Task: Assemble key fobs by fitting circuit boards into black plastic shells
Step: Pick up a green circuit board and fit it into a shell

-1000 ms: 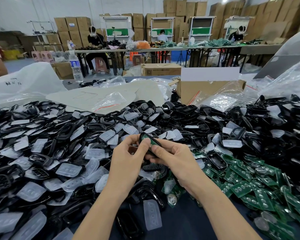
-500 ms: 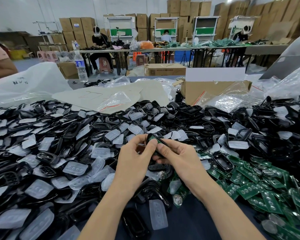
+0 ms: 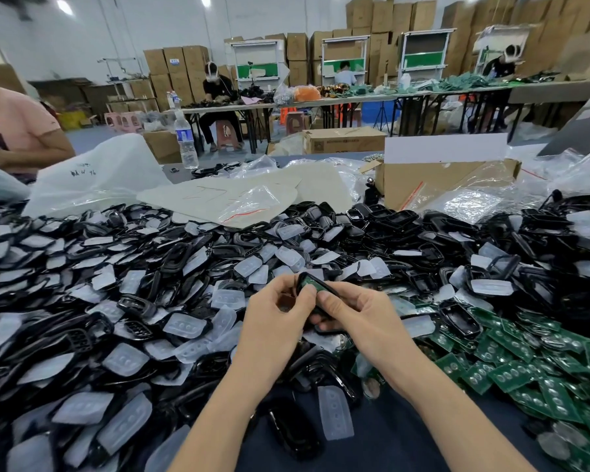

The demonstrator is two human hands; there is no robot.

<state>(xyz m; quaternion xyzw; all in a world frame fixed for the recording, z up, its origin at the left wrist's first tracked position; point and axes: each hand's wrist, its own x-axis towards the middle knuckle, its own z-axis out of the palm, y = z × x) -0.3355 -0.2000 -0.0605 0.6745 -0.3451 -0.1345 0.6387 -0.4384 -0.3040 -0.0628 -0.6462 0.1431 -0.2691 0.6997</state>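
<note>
1. Above the heaped bench (image 3: 389, 437), head view: left hand (image 3: 280, 311) and right hand (image 3: 358, 311) both pinch one black shell (image 3: 300, 279) just over the pile, thumbs by the green circuit board (image 3: 310, 285) sitting in it.
2. Whether the board lies flush is hard to tell; fingers hide its edges.
3. Risk: uneven thumb pressure could cock the board in its seat, or crack it.
4. Risk: a slip would drop the shell among the loose shells (image 3: 184, 257) below, apart from the spare boards (image 3: 511, 369) at right.
</note>
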